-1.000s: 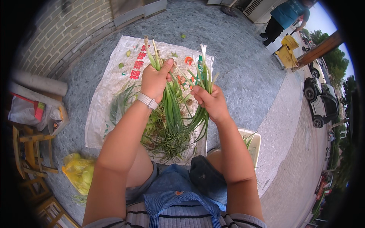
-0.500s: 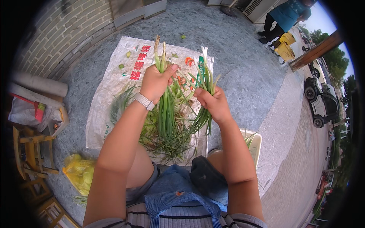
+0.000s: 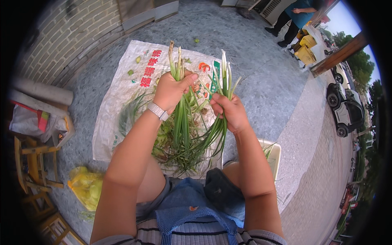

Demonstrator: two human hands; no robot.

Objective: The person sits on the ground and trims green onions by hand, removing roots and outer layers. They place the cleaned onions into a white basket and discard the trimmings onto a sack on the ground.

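My left hand is closed around a bunch of green onions with pale, partly brown stem ends pointing upward and long leaves hanging down. My right hand grips a second bunch with white stem ends, its thumb and forefinger pinched at the stems. Beneath both lies a white woven sack with printing, spread on the ground, carrying loose leaves and trimmings. Some greens at the sack's left appear to be in clear plastic.
A yellow plastic bag lies left of my legs; a pale basket sits right. Wooden stools, bags and rolls line the left side. A person stands by yellow buckets near a post; vehicles are beyond.
Both hands have shifted slightly rightward with their bunches. The person at the back has moved a little left and raised a hand to waist height.
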